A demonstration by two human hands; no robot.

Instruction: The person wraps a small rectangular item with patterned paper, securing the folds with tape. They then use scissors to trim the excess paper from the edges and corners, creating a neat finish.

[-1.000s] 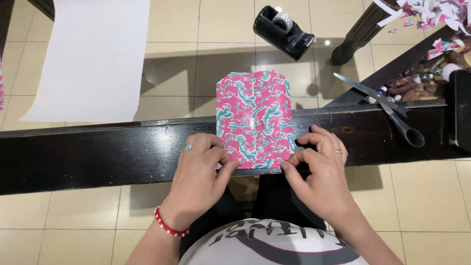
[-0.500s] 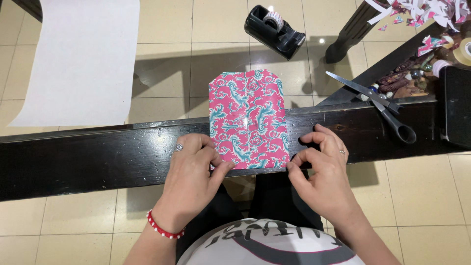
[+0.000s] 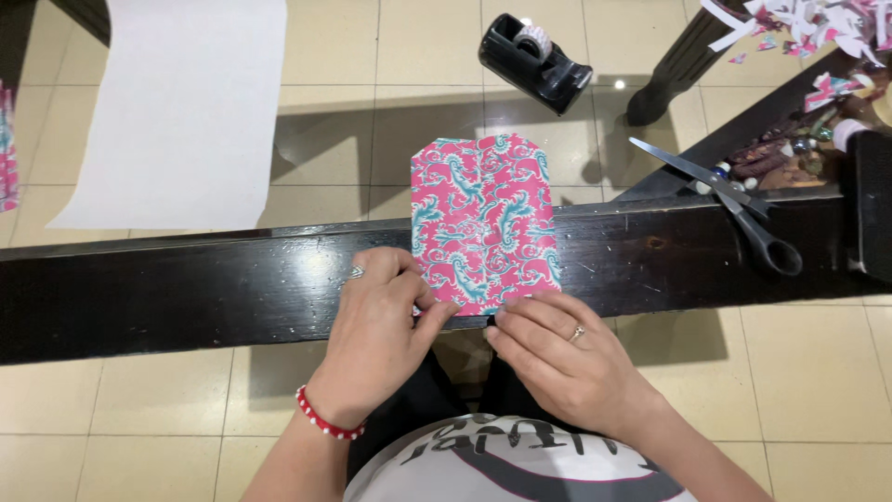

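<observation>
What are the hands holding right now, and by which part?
Both the left hand and right hand press the near bottom edge of the pink patterned folded paper.

Matt patterned paper (image 3: 483, 218) lying on a glossy, scuffed dark wood counter (image 3: 186, 288); shiny black plastic tape dispenser (image 3: 534, 63) behind it.
</observation>
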